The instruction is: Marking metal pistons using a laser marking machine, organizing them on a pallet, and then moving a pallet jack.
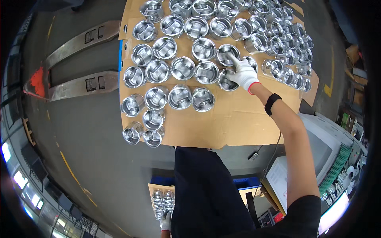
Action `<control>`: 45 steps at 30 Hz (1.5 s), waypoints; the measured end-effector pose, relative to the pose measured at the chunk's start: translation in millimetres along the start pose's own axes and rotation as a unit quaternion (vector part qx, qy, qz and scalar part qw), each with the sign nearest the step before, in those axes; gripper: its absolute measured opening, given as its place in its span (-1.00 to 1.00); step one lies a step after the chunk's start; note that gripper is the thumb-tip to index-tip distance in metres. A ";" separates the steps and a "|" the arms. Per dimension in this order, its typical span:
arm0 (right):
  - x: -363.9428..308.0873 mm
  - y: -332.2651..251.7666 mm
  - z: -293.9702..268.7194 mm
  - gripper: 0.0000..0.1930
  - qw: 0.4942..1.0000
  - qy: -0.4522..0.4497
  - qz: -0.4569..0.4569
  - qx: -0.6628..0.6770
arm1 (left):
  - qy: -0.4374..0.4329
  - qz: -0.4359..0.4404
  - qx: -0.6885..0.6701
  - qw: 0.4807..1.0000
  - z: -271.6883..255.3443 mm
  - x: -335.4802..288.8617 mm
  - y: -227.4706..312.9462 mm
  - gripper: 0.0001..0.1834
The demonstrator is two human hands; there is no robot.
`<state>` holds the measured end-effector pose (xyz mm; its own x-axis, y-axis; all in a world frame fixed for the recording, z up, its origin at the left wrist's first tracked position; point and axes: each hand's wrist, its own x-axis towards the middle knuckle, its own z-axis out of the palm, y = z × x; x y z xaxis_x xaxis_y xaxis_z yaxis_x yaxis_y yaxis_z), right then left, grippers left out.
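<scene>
Silver engine pistons point(179, 97) stand on a sheet of brown cardboard point(222, 127), most with their hollow ends up. My right hand point(244, 73), in a white knitted glove with a red cuff, reaches in from the right. Its fingers are spread: one extends over a piston point(228, 54), and the thumb side lies at the rim of a nearer piston point(227, 81). Another piston point(251, 63) is partly hidden behind the hand. Low in view, my gloved left hand point(166, 221) is at the near end of a smaller group of pistons point(158, 202); its fingers are partly hidden.
A pallet jack point(83, 85) with two metal forks stands on the grey floor at the left. Several pistons point(274, 68) lie on their sides along the right. A white-cased monitor point(317, 139) and a dark cable point(274, 158) are near my right arm. Blue bins point(246, 182) sit below.
</scene>
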<state>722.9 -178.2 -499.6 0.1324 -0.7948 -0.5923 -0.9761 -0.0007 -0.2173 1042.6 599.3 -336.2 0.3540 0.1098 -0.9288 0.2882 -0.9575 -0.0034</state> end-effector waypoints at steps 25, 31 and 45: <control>-284.3 97.4 129.0 -0.53 0.976 0.115 0.124 0.134 | 0.226 0.721 0.598 0.267 364.6 36.8 716.0 -0.31; -469.9 107.6 192.3 -0.47 0.909 -0.011 0.375 0.181 | 0.239 0.637 0.702 0.213 404.1 41.5 730.9 -0.53; -791.2 -74.0 170.4 -0.62 0.795 0.057 0.505 0.331 | 0.060 0.776 0.614 0.132 346.3 -229.1 611.7 -0.69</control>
<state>719.7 554.2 -147.2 -0.7146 -0.2379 -0.6579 -0.2655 0.9623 -0.0596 829.7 -103.9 -253.9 -0.8273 -0.5406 -0.1528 -0.5507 0.8342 0.0300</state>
